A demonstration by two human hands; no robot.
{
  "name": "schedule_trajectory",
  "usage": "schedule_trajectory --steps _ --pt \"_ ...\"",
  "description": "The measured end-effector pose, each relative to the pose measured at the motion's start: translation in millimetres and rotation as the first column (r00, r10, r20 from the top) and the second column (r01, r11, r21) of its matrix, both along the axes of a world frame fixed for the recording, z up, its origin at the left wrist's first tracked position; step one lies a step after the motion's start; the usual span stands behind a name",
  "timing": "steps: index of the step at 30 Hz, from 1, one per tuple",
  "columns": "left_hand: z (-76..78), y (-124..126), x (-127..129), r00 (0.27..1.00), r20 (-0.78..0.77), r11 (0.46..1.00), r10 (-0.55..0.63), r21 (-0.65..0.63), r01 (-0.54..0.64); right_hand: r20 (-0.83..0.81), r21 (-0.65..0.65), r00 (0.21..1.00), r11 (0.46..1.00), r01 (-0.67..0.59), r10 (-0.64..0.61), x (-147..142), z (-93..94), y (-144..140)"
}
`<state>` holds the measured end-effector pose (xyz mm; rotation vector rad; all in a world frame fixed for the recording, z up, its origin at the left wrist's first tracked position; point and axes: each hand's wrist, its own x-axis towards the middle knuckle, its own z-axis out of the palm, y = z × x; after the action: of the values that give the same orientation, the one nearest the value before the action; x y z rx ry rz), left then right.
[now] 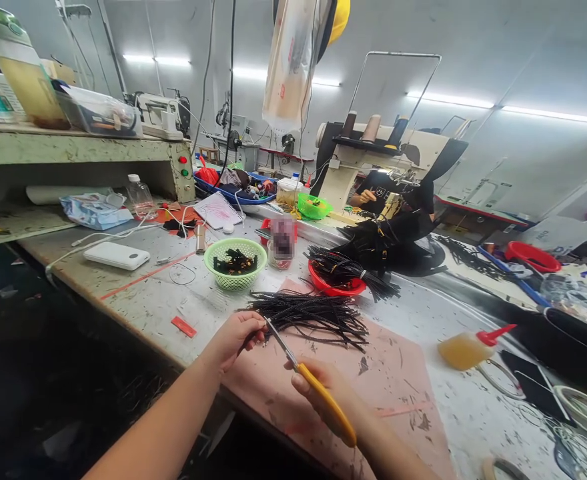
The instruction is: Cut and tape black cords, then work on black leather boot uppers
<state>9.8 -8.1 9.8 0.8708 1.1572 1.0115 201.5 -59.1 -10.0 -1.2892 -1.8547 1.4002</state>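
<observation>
You're pinching a black cord end (259, 335) in your left hand (233, 339), centre frame; your right hand (323, 393) is gripping yellow-handled scissors (313, 387), blades angling up-left at the cord, cord pile (313, 317) just right.

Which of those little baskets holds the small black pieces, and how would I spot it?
On the grey workbench, look just beyond the pile of black cords. The green basket sits there, round and mesh-walled, with small black pieces inside. The red bowl beside it holds long cords instead.
</observation>
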Motion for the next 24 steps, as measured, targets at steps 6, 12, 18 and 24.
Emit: schedule_trajectory --steps 6,12,18,24 --pt "-4.0 -6 -11 0.998 -0.020 0.998 0.054 0.018 -0.054 0.128 0.155 0.992 0.988 -0.021 0.001 2 0.5 0" --pt "10.0 2 -60 0.961 -0.043 0.952 0.275 0.151 -0.266 0.563 0.186 0.826 0.975 -0.118 -0.008 -11 28.8 -21" --pt "44.3 12 -109 0.912 -0.024 0.876 0.409 0.292 -0.385 0.579 0.284 0.813 0.919 -0.272 0.062 -37 31.0 -28" --pt "67.6 28 -144 0.900 -0.020 0.833 0.436 0.389 -0.395 0.517 0.338 0.852 0.935 -0.108 -0.088 4 0.6 -42"
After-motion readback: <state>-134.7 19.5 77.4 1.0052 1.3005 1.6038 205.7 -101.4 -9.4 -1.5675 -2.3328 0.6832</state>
